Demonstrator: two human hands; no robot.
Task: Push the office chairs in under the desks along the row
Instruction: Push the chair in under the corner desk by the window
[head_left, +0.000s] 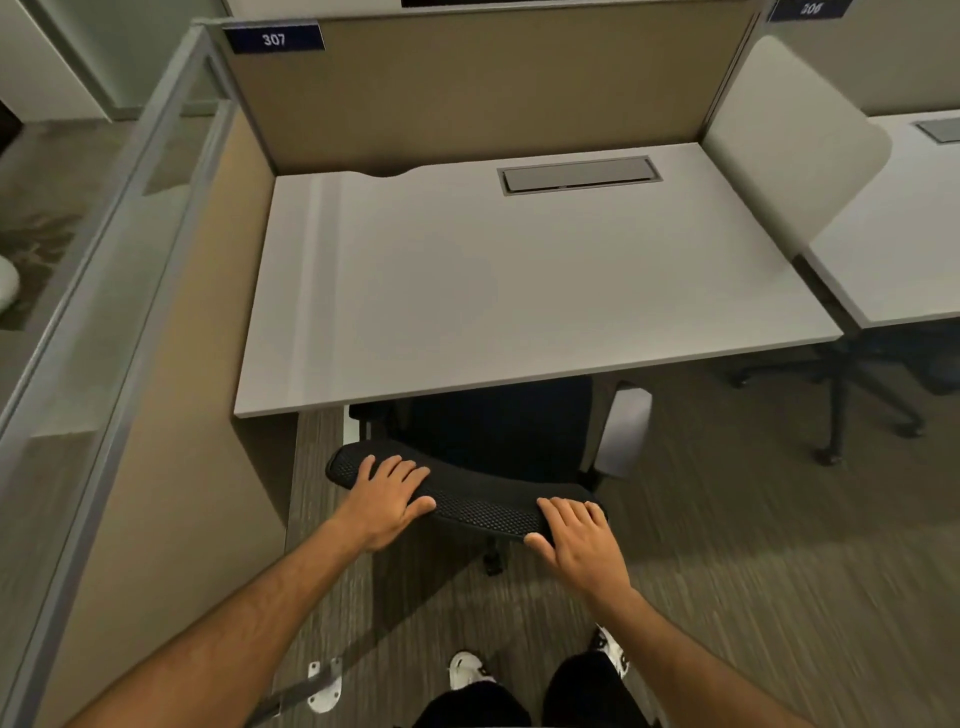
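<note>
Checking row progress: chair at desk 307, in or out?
Mostly in: the chair seat sits under the desk; its backrest top, under both hands, lies outside the front edge.

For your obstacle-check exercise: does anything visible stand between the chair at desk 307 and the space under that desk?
Nothing visible does. Both hands, left and right, rest on the chair's backrest; its seat is partly under the desk.
</note>
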